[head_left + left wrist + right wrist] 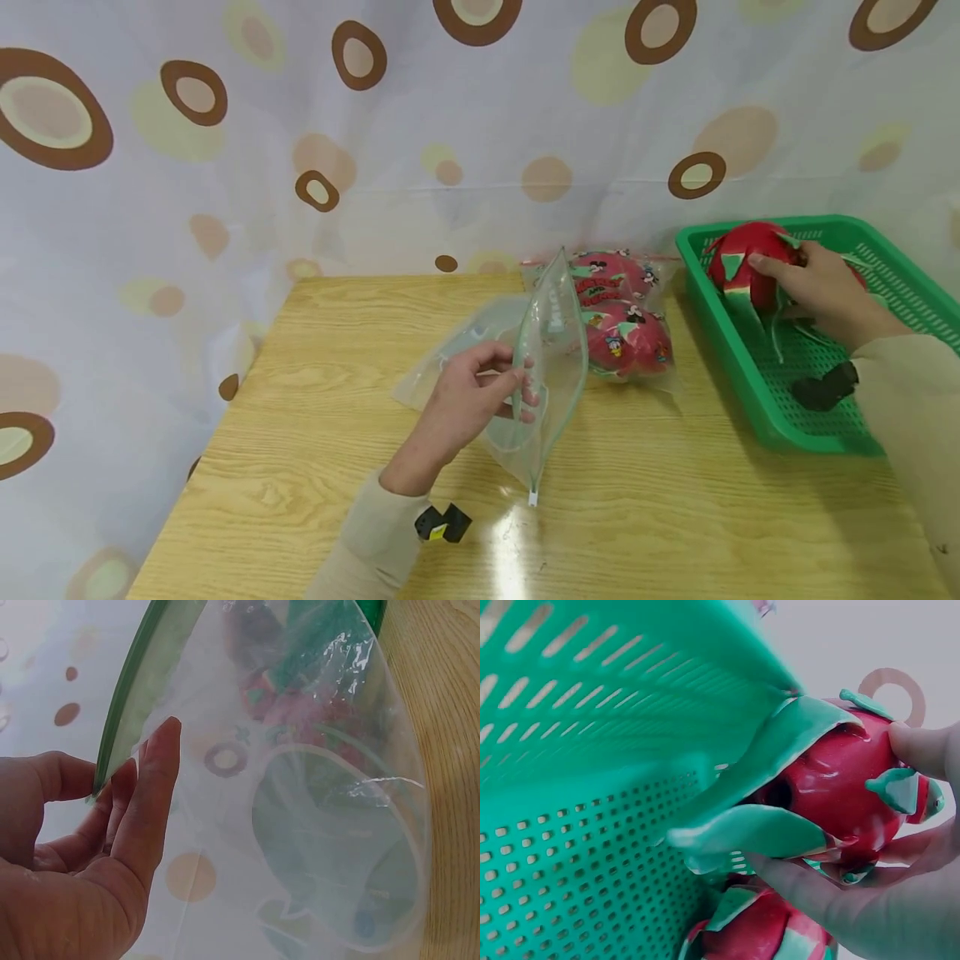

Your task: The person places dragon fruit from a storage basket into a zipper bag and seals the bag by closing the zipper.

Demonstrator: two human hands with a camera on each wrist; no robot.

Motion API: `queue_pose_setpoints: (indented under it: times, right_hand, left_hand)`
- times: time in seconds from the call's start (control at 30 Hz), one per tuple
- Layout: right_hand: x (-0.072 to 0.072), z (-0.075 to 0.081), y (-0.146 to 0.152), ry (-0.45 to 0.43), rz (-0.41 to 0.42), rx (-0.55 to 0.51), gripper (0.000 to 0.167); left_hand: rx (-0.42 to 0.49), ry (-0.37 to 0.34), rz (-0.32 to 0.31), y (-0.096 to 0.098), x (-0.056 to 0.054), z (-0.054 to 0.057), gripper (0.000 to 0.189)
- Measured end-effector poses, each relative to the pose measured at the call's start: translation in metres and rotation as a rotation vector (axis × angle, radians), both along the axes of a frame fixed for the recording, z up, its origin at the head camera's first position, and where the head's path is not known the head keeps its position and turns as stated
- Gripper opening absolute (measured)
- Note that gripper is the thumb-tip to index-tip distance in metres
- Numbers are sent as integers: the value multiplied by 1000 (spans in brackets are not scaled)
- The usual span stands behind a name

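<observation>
Toward the right of the pale wood-grain surface (675, 517), inside a green perforated plastic basket (817, 442): round red dragon fruit with long green scales (753, 242), over by the far left corner; clasped in right hand (832, 292), thumb above, fingers curled underneath; second red-and-green dragon fruit (746, 934) just below, partly hidden. Left of basket: clear plastic zip bag (551, 400) with pale green seal strip (127, 690), mouth gaping to the right; one edge of mouth pinched in left hand (468, 396), thumb to one face, fingers to the other; small white slider tab (533, 497) at near end of mouth. Just beyond bag, near basket: red fruit packed in clear cartoon-printed plastic (633, 337); hard to tell whether one wrapper or two.

Step in hand, as judged: picking fruit with one hand while holding bag mouth apart with the other; best to grip round the firm red body, not by loose scales, likely to bend or tear; lift straight up first, well over basket rim, before any sideways travel; watch for scales snagging on basket slots or catching the lower fruit; at bag, pinch one wall only, so as to leave the mouth wide; light pressure on seal strip, to avoid a crease; slider best left at its end, out of the way.
</observation>
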State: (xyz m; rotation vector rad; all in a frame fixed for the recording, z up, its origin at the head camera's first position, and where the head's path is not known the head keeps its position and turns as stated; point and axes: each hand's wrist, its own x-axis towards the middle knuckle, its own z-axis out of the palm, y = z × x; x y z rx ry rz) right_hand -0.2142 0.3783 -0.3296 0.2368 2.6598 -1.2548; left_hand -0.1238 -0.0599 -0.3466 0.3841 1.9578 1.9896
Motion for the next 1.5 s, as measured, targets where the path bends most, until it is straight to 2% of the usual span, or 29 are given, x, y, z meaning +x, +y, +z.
queue_pose_setpoints:
  times: [0.37, 0.63, 0.83, 0.9, 1.0, 1.17, 1.27, 1.5]
  right_hand:
    - [23, 23, -9, 166, -1, 20, 85]
    - [44, 29, -29, 230, -9, -62, 66]
    - [60, 30, -43, 189, 23, -98, 66]
    - [64, 30, -48, 166, 35, -141, 65]
    - [69, 30, -56, 164, 60, -149, 65]
    - [78, 27, -69, 154, 82, -103, 69]
    - [84, 26, -77, 129, 87, -122, 69]
    - [100, 30, -100, 208, 133, -243, 56]
  left_hand:
    - [2, -17, 11, 1, -1, -1, 17]
    - [-7, -7, 27, 2, -3, 0, 17]
    - [-52, 24, 21, 0, -4, -2, 17]
    - [-79, 33, 30, -1, -4, -3, 17]
    - [-99, 43, 40, -1, -3, -3, 17]
    - [-93, 30, 33, 1, -3, -5, 18]
    - [-72, 14, 33, 1, -4, -7, 17]
    - [-38, -1, 47, 3, -5, -6, 19]
